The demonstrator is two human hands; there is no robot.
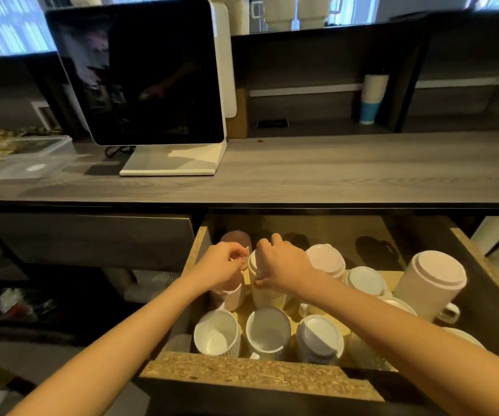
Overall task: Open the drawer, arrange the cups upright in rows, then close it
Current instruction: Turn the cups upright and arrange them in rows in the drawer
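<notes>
The drawer [260, 376] stands pulled open below the counter and holds several white cups. My left hand [221, 265] grips the rim of a ribbed cup [233, 298] at the drawer's left side. My right hand [281, 267] grips the top of a white ribbed cup [267, 297] right beside it. In the front row two upright open cups [216, 333] [267, 331] stand next to a cup [320, 337] turned base up. Behind my right arm more cups [327, 259] [366, 280] show their bases. A larger mug [431, 283] with a handle sits at the right, base up.
A brownish cup [236, 238] stands at the drawer's back left. On the grey counter [332, 166] are a dark screen on a white stand [140, 73] and a clear plastic box [29, 159]. A stack of paper cups [372, 97] stands on the shelf behind.
</notes>
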